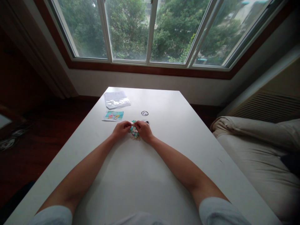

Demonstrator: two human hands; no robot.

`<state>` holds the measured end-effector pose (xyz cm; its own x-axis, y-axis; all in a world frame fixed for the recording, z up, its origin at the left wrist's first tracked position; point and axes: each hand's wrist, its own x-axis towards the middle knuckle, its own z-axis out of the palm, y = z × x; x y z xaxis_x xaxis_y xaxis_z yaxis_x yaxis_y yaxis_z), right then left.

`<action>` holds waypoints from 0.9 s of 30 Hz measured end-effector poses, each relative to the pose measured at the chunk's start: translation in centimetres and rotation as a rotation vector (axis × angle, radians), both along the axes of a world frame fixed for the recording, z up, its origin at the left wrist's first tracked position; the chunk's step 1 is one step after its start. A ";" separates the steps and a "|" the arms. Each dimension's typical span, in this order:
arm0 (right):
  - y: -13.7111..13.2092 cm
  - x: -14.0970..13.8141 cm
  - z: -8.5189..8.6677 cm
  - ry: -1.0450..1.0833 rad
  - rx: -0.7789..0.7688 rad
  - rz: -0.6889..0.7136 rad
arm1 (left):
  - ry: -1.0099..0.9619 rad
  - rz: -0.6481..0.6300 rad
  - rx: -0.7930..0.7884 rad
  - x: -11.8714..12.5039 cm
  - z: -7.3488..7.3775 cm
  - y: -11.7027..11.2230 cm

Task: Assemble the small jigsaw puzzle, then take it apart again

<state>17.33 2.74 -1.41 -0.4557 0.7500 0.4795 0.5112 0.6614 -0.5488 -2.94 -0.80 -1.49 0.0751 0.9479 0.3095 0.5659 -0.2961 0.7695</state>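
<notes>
A small heap of colourful pieces (135, 133), which look like jigsaw pieces in teal, white and tan, lies on the white table (150, 175). Over the heap's left side is my left hand (122, 128), its thumb and fingers pinched together. From the right, my right hand (143, 129) also pinches, its fingertips almost meeting those of the left. Whatever is between the fingertips is too small to make out. Left of the hands rests a picture card (114, 116) with a cartoon on a teal ground.
A clear plastic bag (117, 100) lies at the table's far left. Beyond the right hand are a round dark-rimmed piece (144, 113) and a second round piece (147, 122), partly covered by that hand. A beige sofa (255, 156) stands at the right, windows ahead.
</notes>
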 end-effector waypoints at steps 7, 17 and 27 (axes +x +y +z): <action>-0.4 -0.1 0.3 -0.022 -0.019 -0.018 | 0.056 0.002 0.007 0.1 0.2 -0.2; -0.5 0.0 0.3 0.039 -0.020 -0.003 | 0.099 0.052 0.043 0.2 0.6 -0.4; 2.1 1.1 -0.7 0.028 -0.079 0.047 | 0.198 0.099 0.089 -0.3 0.5 -0.1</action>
<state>18.41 4.86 -2.07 -0.4788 0.7642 0.4322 0.4646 0.6382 -0.6139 -3.27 -0.92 -0.95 0.0505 0.9231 0.3811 0.7332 -0.2934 0.6134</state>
